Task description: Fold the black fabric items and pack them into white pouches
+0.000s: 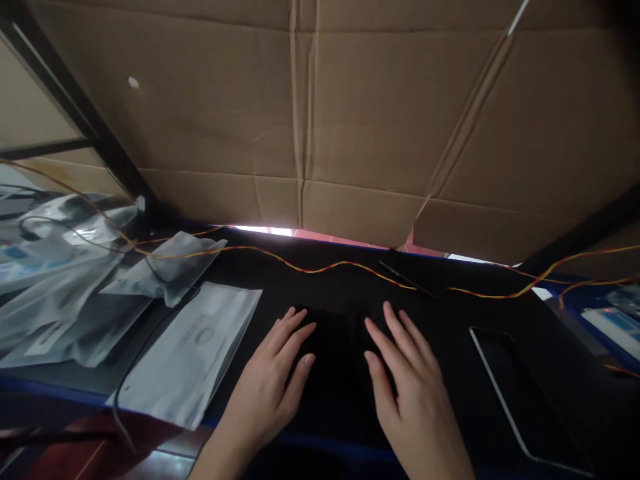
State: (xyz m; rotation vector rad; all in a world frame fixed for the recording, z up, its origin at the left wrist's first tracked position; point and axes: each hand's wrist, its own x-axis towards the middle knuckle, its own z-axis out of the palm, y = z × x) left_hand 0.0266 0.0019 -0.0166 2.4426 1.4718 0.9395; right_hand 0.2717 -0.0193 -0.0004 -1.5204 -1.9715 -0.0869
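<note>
My left hand (275,373) rests low over the black tabletop (320,280), its fingers apart. Across from it, my right hand (410,380) is spread in the same way, palm down. Between them lies a very dark patch, too black for me to tell whether a thing is there. Left of my left hand is a stack of flat, frosted plastic bags (195,340) with a printed logo. To the right of my right hand, a tablet-like device (525,400) with a dark face and a pale edge lies flat.
A red-and-yellow twisted wire (280,259) crosses the table's back, near a thin black object (407,277). Filled plastic bags (85,313) and a black cable (145,350) lie on the left. Cardboard (370,120) walls the back. A white-and-blue box (615,330) stands far right.
</note>
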